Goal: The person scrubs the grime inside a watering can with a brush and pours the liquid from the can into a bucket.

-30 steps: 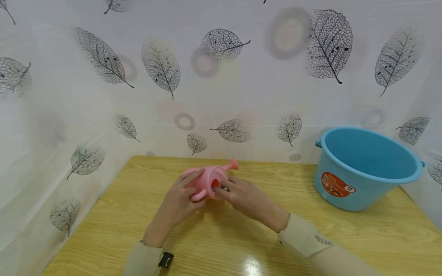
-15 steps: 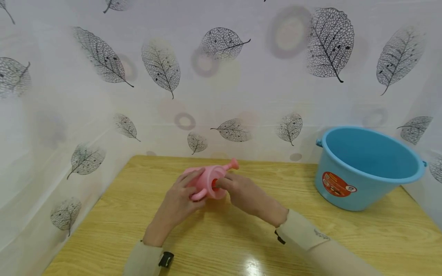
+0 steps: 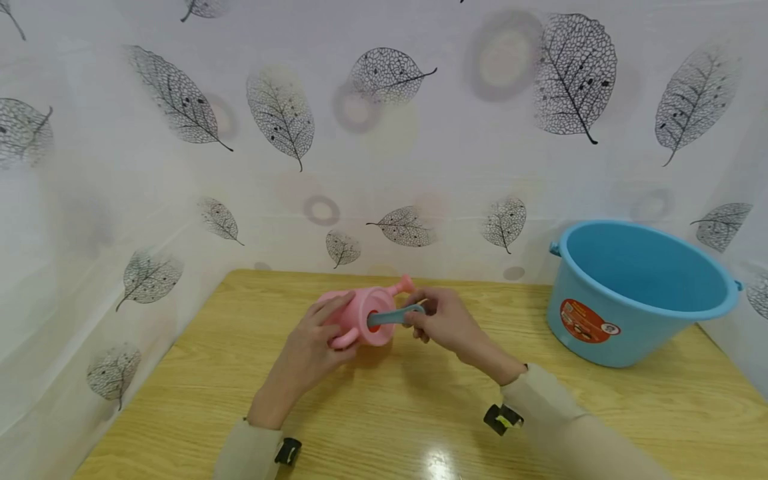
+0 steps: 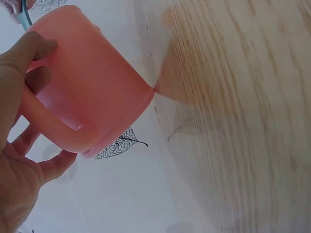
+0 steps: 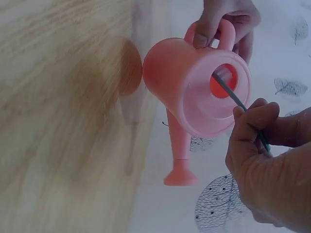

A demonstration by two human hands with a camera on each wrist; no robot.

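Note:
A pink watering can (image 3: 354, 308) is tipped over on the wooden table, with its round opening toward the right and its spout pointing up and away. My left hand (image 3: 316, 343) grips it at the handle (image 5: 226, 35) and along the body, steadying it; in the left wrist view the can (image 4: 92, 73) touches the table at one edge. Between thumb and fingers my right hand (image 3: 447, 321) pinches a slim blue-grey handle (image 3: 390, 317). That handle (image 5: 233, 97) runs into the can's opening, and its far end inside is mostly hidden.
A large light-blue bucket (image 3: 639, 340) with a red label stands at the table's right side. Behind the wooden table (image 3: 198, 373) hangs a white sheet (image 3: 420, 160) printed with leaves, which also covers the left side.
My right hand has drawn back to the right from the can's opening, and a length of the blue-grey handle now shows outside. My left hand and the can have stayed put.

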